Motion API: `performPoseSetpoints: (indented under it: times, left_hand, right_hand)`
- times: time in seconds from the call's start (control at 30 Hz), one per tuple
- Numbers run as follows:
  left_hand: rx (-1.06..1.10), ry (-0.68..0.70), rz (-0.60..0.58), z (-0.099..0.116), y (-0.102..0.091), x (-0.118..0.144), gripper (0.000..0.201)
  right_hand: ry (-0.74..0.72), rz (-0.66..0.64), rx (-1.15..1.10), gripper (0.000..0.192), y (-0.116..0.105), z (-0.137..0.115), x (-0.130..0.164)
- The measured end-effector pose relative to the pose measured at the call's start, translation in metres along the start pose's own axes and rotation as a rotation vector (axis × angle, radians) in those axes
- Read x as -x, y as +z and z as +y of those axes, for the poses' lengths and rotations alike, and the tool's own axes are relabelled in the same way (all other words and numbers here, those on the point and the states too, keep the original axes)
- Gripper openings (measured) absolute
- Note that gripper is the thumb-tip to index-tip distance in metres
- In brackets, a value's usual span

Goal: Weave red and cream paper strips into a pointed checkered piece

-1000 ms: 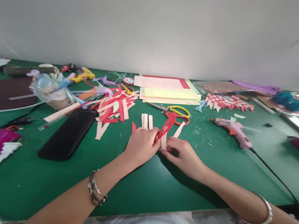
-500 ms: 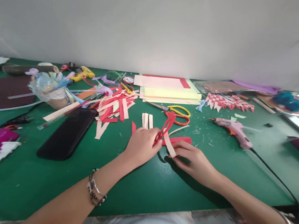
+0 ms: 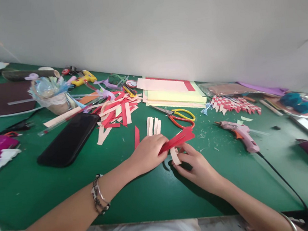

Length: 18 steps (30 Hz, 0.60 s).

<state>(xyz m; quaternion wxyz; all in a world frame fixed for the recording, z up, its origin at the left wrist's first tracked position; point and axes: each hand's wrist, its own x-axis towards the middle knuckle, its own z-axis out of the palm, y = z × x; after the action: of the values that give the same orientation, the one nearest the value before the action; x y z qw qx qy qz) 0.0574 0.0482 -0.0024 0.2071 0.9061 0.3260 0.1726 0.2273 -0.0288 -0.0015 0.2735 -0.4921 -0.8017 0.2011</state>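
My left hand is closed on red paper strips, which reach out to the right from under its fingers. Pale pink strips stick out beyond its knuckles. With thumb and fingers, my right hand pinches a pale pink paper strip that hangs just below the red ones. Scissors with yellow and orange handles lie just past the hands. A loose red strip is left of my left hand.
A pile of cut strips and a black phone lie to the left. Stacked paper sheets sit at the back. On the right are a pink glue gun with its cord and a woven red-and-white paper piece.
The red strips in my left hand have swung down to the right and now lie flatter, above the right fingers. The pale strip in my right hand shows less of its length.
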Motion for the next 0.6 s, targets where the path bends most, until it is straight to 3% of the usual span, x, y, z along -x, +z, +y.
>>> performPoseSetpoints:
  times: [0.3, 0.47, 0.6]
  left_hand:
    - [0.077, 0.031, -0.037, -0.0022, -0.0002, 0.0004, 0.019]
    - [0.103, 0.016, -0.046, -0.0012, -0.0002, -0.0006, 0.031]
    - [0.097, 0.037, -0.046, -0.0009, 0.0002, -0.0022, 0.028]
  right_hand:
    - [0.044, -0.063, -0.043, 0.013, -0.0022, -0.0003, 0.0025]
    - [0.058, -0.012, -0.049, 0.02, 0.0007, 0.0056, 0.0067]
    - [0.022, -0.001, -0.012, 0.02, 0.001, 0.0076, 0.0066]
